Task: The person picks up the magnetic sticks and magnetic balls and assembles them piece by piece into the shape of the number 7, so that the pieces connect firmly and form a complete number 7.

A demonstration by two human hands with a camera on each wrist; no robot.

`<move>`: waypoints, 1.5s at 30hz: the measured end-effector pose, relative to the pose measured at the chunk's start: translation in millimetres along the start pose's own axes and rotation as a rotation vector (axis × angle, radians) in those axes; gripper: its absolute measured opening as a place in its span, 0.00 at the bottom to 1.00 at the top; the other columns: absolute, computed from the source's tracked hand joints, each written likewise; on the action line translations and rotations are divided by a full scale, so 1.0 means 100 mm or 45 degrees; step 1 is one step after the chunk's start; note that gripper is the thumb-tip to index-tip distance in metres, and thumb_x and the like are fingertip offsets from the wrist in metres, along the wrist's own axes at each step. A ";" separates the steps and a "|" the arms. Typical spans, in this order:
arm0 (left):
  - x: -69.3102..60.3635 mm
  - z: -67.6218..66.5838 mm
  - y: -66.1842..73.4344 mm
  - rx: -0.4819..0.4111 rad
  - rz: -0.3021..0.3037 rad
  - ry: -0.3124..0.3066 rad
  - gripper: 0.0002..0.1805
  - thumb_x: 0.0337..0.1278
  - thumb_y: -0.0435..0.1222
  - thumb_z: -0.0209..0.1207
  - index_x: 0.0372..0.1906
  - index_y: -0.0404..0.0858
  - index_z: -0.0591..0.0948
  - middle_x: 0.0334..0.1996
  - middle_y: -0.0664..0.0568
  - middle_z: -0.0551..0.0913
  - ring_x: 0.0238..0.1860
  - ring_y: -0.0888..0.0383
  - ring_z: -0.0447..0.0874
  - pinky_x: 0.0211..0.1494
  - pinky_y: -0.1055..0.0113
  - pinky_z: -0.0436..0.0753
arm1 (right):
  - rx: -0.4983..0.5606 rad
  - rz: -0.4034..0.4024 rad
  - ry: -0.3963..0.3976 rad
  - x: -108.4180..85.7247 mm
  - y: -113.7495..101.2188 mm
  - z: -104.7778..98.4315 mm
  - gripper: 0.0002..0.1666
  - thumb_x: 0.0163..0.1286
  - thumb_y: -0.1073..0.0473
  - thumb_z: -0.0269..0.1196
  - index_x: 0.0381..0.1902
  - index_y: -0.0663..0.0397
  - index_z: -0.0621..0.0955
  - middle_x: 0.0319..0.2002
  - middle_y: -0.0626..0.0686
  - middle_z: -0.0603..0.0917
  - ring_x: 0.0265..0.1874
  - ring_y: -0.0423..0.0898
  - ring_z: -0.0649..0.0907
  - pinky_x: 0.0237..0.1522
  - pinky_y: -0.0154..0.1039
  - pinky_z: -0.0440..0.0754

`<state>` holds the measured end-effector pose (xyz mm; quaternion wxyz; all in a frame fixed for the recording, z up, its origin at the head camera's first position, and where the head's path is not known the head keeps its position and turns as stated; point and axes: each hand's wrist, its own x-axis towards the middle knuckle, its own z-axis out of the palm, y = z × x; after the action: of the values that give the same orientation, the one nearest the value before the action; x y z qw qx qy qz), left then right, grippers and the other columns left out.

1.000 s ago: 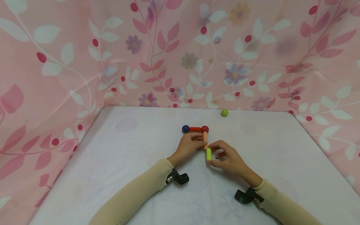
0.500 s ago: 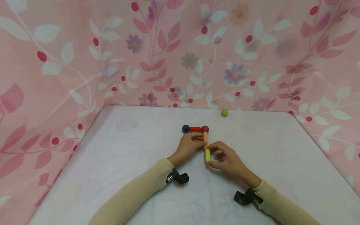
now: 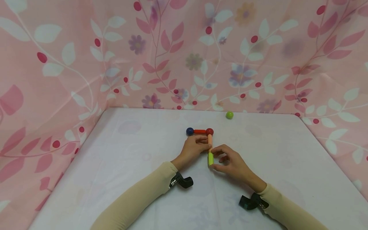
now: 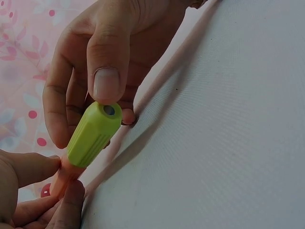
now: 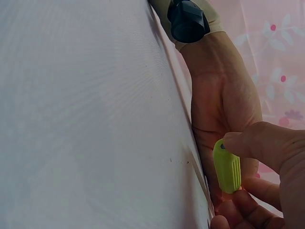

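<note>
My left hand (image 3: 196,148) pinches a peach-orange magnetic stick (image 3: 210,140) between thumb and fingers. The far end of that stick meets a dark red ball (image 3: 209,131). With thumb and fingertips, my right hand (image 3: 235,163) holds a yellow-green magnetic stick (image 3: 211,159) in line with the orange one. In the left wrist view, the yellow-green stick (image 4: 95,133) meets the end of the orange stick (image 4: 66,174), and my right thumb presses near its round metal tip. Left of the dark red ball, a red stick (image 3: 199,131) joins a dark blue ball (image 3: 190,131).
A bright green ball (image 3: 229,115) lies alone near the back edge of the white-covered table (image 3: 258,140). Behind it hangs a pink floral cloth (image 3: 184,51). Small black cameras (image 3: 184,181) are worn on both wrists.
My right hand has shifted the yellow-green stick slightly left and nearer me, so it lines up with the orange stick. My left hand and the other pieces stay where they were.
</note>
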<state>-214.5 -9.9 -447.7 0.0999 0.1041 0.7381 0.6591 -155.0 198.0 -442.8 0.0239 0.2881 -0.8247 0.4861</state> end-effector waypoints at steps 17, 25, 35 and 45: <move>0.01 0.01 0.00 0.020 0.002 0.008 0.21 0.63 0.34 0.72 0.59 0.32 0.84 0.48 0.47 0.88 0.47 0.56 0.87 0.50 0.65 0.85 | 0.016 0.165 0.024 -0.01 0.03 0.01 0.27 0.65 0.63 0.75 0.60 0.59 0.79 0.52 0.54 0.83 0.50 0.55 0.82 0.47 0.42 0.85; -0.01 0.01 0.01 0.066 0.024 0.016 0.22 0.63 0.35 0.72 0.60 0.34 0.85 0.46 0.50 0.88 0.45 0.58 0.87 0.49 0.66 0.85 | 0.005 0.231 0.021 0.00 0.02 0.01 0.27 0.68 0.58 0.74 0.62 0.56 0.80 0.52 0.52 0.83 0.50 0.52 0.82 0.49 0.40 0.84; -0.02 -0.01 0.03 0.126 0.016 -0.013 0.22 0.63 0.35 0.72 0.60 0.35 0.85 0.41 0.53 0.87 0.39 0.59 0.86 0.41 0.67 0.86 | 0.015 0.227 0.021 0.00 0.01 0.01 0.27 0.70 0.60 0.72 0.64 0.58 0.80 0.53 0.54 0.84 0.49 0.52 0.83 0.50 0.41 0.83; -0.01 -0.01 0.03 0.134 0.029 -0.033 0.22 0.60 0.33 0.73 0.59 0.32 0.85 0.41 0.51 0.86 0.37 0.59 0.87 0.39 0.66 0.86 | 0.028 0.232 0.012 -0.01 -0.01 0.00 0.26 0.71 0.61 0.70 0.64 0.62 0.80 0.55 0.59 0.84 0.49 0.54 0.84 0.50 0.41 0.84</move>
<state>-213.9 -11.0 -444.2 0.0962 0.1261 0.7691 0.6191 -153.3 198.0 -441.9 -0.0198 0.2100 -0.8419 0.4967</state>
